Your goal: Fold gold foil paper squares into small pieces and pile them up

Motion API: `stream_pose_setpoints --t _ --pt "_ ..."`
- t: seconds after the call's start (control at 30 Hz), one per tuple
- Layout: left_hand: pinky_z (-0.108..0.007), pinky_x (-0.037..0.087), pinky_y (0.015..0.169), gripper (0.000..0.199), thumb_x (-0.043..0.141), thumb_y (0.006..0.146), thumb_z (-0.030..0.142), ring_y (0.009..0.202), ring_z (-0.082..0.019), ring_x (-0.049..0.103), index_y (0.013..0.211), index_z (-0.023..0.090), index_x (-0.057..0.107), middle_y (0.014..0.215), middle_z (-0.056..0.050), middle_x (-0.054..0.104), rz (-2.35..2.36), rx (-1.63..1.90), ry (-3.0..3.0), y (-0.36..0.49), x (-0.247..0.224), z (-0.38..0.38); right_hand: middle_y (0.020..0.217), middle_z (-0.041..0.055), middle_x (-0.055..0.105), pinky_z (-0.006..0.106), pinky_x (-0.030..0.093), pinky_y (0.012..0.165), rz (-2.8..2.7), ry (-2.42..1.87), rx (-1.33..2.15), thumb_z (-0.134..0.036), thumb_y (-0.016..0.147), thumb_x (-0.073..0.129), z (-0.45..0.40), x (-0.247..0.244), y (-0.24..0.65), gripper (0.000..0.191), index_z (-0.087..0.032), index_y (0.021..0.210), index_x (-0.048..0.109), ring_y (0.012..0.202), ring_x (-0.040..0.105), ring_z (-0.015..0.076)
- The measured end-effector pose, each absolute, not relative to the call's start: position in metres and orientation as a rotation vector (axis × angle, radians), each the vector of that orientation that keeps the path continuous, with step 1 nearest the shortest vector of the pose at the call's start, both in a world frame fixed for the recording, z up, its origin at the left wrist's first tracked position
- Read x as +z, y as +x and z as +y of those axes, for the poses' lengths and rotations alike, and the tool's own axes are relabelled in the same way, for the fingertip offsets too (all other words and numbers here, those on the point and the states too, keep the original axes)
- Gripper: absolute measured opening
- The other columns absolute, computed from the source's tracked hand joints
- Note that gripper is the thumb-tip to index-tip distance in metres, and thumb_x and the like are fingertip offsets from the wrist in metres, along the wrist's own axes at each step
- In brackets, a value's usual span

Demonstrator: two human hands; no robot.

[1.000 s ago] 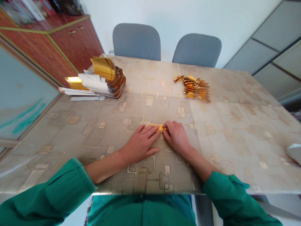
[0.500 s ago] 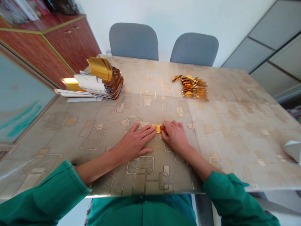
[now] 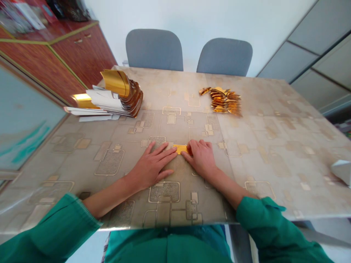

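A small gold strip of folded foil paper [image 3: 180,149] lies flat on the patterned tabletop between my hands. My left hand [image 3: 149,166] is spread palm down, its fingertips at the strip's left end. At the strip's right end, my right hand [image 3: 202,156] has its fingers curled and grips the paper; the curled fingers hide that end. Toward the back right lies a heap of folded gold foil pieces [image 3: 225,100]. On the far left stands a stack of gold and white paper sheets [image 3: 109,96], some of them bent over.
The patterned table [image 3: 263,146] reaches right and back. Two grey chairs [image 3: 154,50] stand behind it against a white wall. A reddish wooden cabinet [image 3: 82,51] is at the back left. A white paper-like object [image 3: 341,171] sits at the right edge.
My left hand has slid a little to the left, so more of the gold strip shows. My right thumb has moved left along the strip's lower edge.
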State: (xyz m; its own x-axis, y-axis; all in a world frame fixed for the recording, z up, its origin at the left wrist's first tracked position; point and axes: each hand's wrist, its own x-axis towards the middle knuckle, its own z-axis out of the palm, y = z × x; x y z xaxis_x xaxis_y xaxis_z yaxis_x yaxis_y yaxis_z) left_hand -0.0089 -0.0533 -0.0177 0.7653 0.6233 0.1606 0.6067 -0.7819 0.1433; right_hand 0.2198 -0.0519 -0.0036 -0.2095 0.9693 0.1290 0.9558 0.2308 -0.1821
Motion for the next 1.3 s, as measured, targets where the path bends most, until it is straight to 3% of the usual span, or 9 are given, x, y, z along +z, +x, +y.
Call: stream_pose_setpoints --t 0.43,0.7,0.87,1.1,1.3 --pt "-0.055 0.000 0.122 0.052 0.041 0.101 0.053 0.147 -0.026 0.031 0.148 0.031 0.041 0.151 -0.002 0.048 0.977 0.283 2.829 -0.017 -0.016 -0.046 0.097 0.0052 0.070 0.036 0.029 0.078 -2.399 -1.796 0.229 -0.033 0.091 0.065 -0.053 0.008 0.241 0.016 -0.021 0.096 0.056 0.095 0.058 0.0263" --pt "-0.060 0.002 0.121 0.042 0.046 0.100 0.048 0.141 -0.030 0.039 0.134 0.025 0.057 0.140 -0.006 0.058 1.026 0.335 2.862 0.001 -0.008 -0.049 0.094 0.0029 0.071 0.034 0.028 0.076 -2.333 -1.773 0.477 -0.027 0.090 0.065 -0.049 0.012 0.246 0.014 -0.023 0.103 0.060 0.092 0.057 0.0234" --pt "-0.062 0.007 0.120 0.044 0.050 0.099 0.047 0.137 -0.030 0.044 0.138 0.026 0.053 0.134 -0.009 0.060 1.013 0.296 2.922 0.009 -0.009 -0.049 0.099 0.0029 0.071 0.033 0.027 0.076 -2.327 -1.749 0.472 -0.027 0.090 0.065 -0.049 0.012 0.248 0.018 -0.025 0.107 0.063 0.093 0.057 0.0232" --pt "-0.058 0.003 0.121 0.042 0.043 0.102 0.045 0.142 -0.026 0.038 0.141 0.033 0.051 0.146 -0.001 0.053 1.009 0.308 2.821 -0.010 -0.014 -0.044 0.084 0.0002 0.066 0.030 0.024 0.071 -2.268 -1.816 0.490 -0.030 0.087 0.070 -0.046 0.012 0.258 0.020 -0.026 0.106 0.064 0.086 0.056 0.0204" --pt "-0.060 0.003 0.120 0.040 0.046 0.101 0.046 0.143 -0.028 0.037 0.138 0.032 0.055 0.146 -0.002 0.054 1.001 0.327 2.811 -0.008 -0.014 -0.044 0.076 -0.0022 0.062 0.028 0.025 0.070 -2.220 -1.750 0.519 -0.027 0.084 0.072 -0.042 0.008 0.261 0.029 -0.025 0.111 0.061 0.080 0.054 0.0183"
